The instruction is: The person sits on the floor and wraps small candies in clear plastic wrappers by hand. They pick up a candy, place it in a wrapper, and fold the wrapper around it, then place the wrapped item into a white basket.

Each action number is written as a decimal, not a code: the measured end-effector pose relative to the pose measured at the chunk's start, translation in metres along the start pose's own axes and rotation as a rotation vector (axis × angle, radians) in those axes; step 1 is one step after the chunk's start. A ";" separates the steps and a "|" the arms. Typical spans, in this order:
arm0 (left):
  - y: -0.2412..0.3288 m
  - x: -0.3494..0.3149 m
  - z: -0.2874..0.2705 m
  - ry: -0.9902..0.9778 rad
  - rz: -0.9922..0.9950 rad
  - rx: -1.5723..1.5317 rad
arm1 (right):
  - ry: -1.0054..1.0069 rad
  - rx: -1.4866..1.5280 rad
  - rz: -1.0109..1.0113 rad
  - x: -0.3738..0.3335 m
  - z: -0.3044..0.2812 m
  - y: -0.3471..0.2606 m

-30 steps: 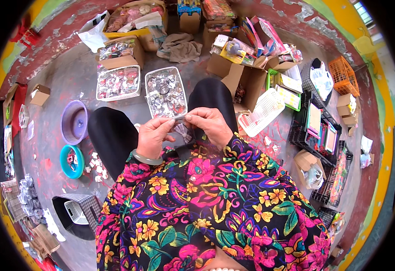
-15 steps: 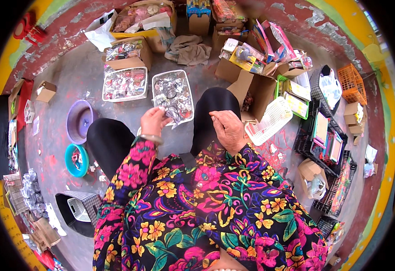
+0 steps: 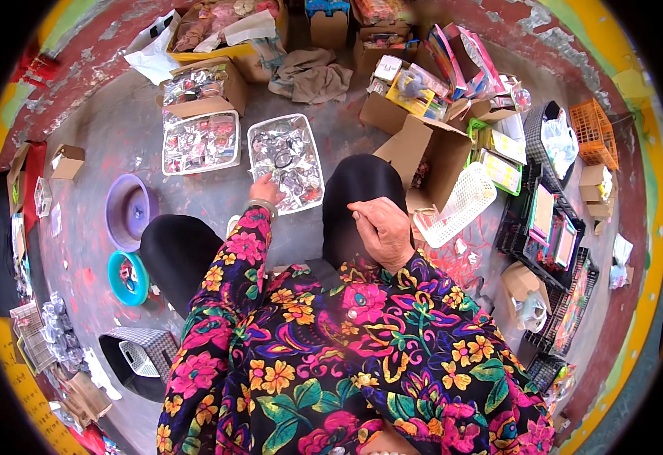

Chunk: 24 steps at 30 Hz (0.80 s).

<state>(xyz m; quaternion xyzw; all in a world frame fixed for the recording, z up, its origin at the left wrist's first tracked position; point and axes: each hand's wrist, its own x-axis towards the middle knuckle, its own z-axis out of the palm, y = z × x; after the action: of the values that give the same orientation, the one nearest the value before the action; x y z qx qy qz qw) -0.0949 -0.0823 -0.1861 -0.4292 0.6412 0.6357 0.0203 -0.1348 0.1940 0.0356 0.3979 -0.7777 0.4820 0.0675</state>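
My left hand [image 3: 266,190] reaches over the near left rim of a white plastic basket [image 3: 320,163]. Its visible fingers are stretched out and apart, close against small clear packets [image 3: 286,155] of dark hair-tie-like rings, and I see nothing held in them. By my right knee, my right hand [image 3: 383,230] has its fingers pressed together with the thumb; what they pinch, if anything, is too small to make out. A second white basket [image 3: 204,173], filled with similar packets, stands to the left.
Left of my legs stand a purple basin [image 3: 111,214] and a teal bowl [image 3: 111,280]. An open cardboard box [image 3: 447,155] and an empty-looking white basket [image 3: 464,205] lie right of my knee. Black crates [image 3: 513,235] line the right side.
My left hand has moved down from above the basket to its rim, and the clear packet it held no longer shows in it. The right hand's fingers have drawn together.
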 end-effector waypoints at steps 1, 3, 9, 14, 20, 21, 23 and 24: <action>-0.033 0.024 -0.027 -0.032 0.097 0.411 | -0.006 0.025 0.000 0.000 0.001 -0.004; -0.026 0.027 -0.024 -0.245 0.290 1.707 | -0.011 0.010 0.009 -0.001 0.000 -0.005; -0.006 0.014 -0.015 -0.140 0.252 1.554 | 0.011 -0.003 0.009 -0.004 -0.004 -0.001; 0.045 -0.020 -0.004 -0.061 0.599 1.172 | -0.034 0.070 -0.025 -0.004 -0.011 0.007; 0.116 -0.075 0.004 -0.100 0.068 -0.573 | 0.097 0.052 0.117 -0.045 -0.047 0.027; 0.124 -0.090 -0.006 -0.127 0.101 -0.577 | 0.181 0.007 0.200 -0.054 -0.054 0.032; 0.137 -0.125 -0.016 -0.241 0.159 -0.636 | 0.240 0.023 0.480 -0.085 -0.069 0.066; 0.141 -0.141 -0.020 -0.264 0.164 -0.624 | 0.266 0.067 0.661 -0.100 -0.076 0.083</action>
<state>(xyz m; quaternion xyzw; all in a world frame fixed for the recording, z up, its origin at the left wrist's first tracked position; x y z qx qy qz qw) -0.0767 -0.0497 0.0110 -0.2759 0.4401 0.8507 -0.0804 -0.1450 0.3285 -0.0309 0.0607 -0.8325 0.5507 -0.0046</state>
